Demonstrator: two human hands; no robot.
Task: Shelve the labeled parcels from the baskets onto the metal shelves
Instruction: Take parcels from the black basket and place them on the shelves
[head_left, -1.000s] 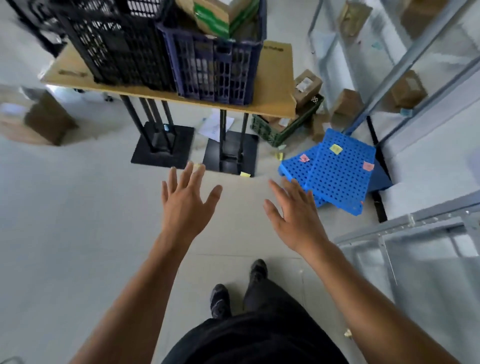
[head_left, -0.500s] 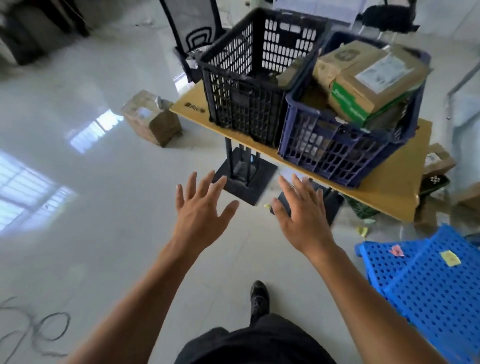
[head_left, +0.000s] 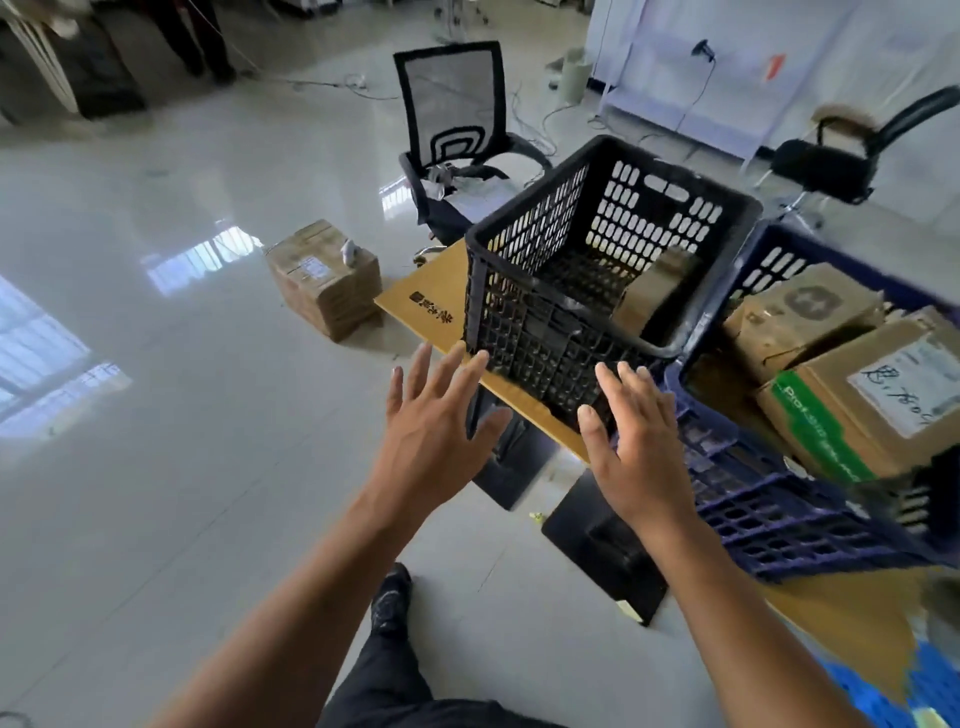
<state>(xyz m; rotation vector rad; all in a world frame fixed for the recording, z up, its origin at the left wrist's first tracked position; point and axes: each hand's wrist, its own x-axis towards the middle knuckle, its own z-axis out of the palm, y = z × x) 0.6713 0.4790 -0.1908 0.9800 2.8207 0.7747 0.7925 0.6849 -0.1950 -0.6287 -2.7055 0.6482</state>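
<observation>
- Spreading straight and wide, the fingers (head_left: 447, 374) of the left hand (head_left: 431, 421) hold nothing; their tips show in front of the near lower corner of the black basket (head_left: 530, 332)
- On the right hand (head_left: 639, 441) the fingers (head_left: 613, 384) are likewise splayed and empty, back of the hand to the camera, in front of the spot where the black basket meets the blue basket (head_left: 753, 493)
- Whether either hand touches the basket wall cannot be told
- Both baskets stand side by side on the worktop (head_left: 431, 296), the black one towards its left end
- One brown parcel (head_left: 654, 286) leans inside the black basket against its right wall
- The blue basket holds several parcels: a labeled parcel (head_left: 872, 410) with a green band and a white handwritten label lies on top, with a logo parcel (head_left: 800, 317) behind it
- A cardboard box (head_left: 324, 275) sits on the floor (head_left: 156, 415) left of the worktop
- A mesh-backed chair (head_left: 452, 130) stands behind the worktop
</observation>
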